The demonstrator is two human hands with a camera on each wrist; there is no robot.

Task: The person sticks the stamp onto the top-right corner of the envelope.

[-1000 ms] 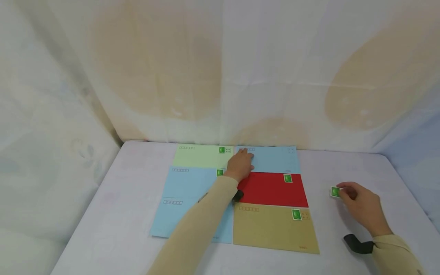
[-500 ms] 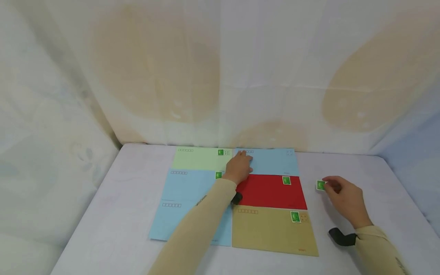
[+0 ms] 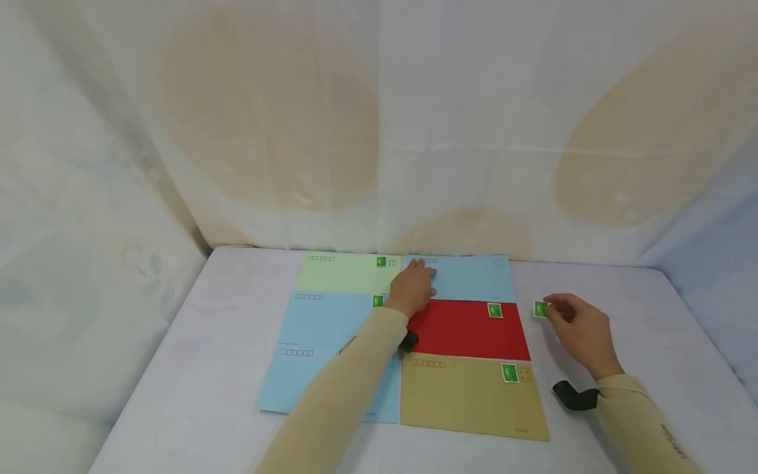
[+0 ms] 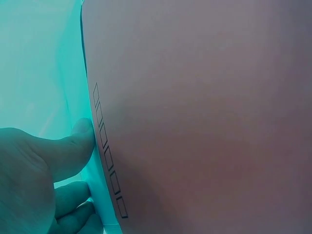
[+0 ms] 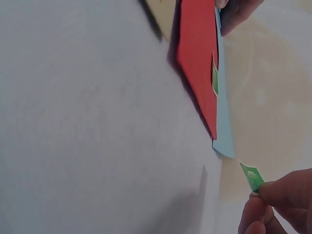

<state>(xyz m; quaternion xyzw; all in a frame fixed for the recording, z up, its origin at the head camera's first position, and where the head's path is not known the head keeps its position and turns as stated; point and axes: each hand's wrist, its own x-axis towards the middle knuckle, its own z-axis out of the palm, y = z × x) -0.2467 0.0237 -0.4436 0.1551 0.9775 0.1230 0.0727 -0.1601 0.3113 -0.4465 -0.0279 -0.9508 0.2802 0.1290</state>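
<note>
My right hand (image 3: pixel 583 332) pinches a small green stamp (image 3: pixel 540 309) with a white edge between thumb and index finger. It is held above the table, to the right of the back right light blue envelope (image 3: pixel 474 280); the right wrist view shows the stamp (image 5: pixel 251 175) apart from that envelope. My left hand (image 3: pixel 411 288) rests on the left part of the same envelope, near its row of printed boxes. In the left wrist view the thumb (image 4: pixel 73 151) lies by the envelope's edge, other fingers partly hidden.
A red envelope (image 3: pixel 468 329) and a tan envelope (image 3: pixel 474 401) lie nearer, each bearing a green stamp. On the left are a pale green envelope (image 3: pixel 340 273) and light blue ones (image 3: pixel 320 316), partly covered by my left arm. A patterned curtain (image 3: pixel 379 131) stands behind the table.
My right hand has moved left and slightly farther back with the stamp, closer to the back right blue envelope. The left hand has stayed in place on it.
</note>
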